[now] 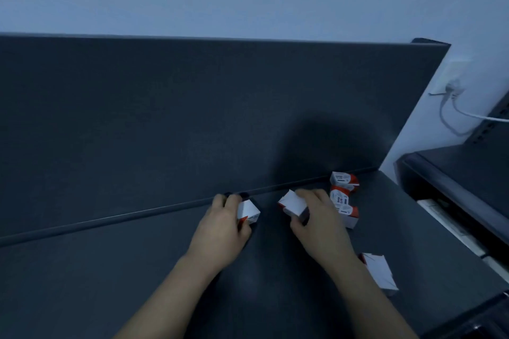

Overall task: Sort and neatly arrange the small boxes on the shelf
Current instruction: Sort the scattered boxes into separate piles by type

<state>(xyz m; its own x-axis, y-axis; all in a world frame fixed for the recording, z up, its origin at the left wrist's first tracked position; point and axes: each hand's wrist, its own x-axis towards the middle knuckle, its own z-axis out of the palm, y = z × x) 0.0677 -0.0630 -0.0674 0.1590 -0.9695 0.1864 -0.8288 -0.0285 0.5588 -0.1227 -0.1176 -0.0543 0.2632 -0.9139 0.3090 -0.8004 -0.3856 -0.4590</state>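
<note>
Small boxes [344,195] stand rowed centre-right, a loose box [378,272] lower right. Left hand [223,226] grips one box [249,212], right hand [319,226] a second box [293,205], both unplaced.

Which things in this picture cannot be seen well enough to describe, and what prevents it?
Head view: the print on the three small white-and-red cardboard boxes on the right is too small and blurred to read.
Head view: the left hand hides part of the left-hand box; the right hand hides part of the right-hand box.
Head view: the right forearm covers an edge of the white front box.
</note>
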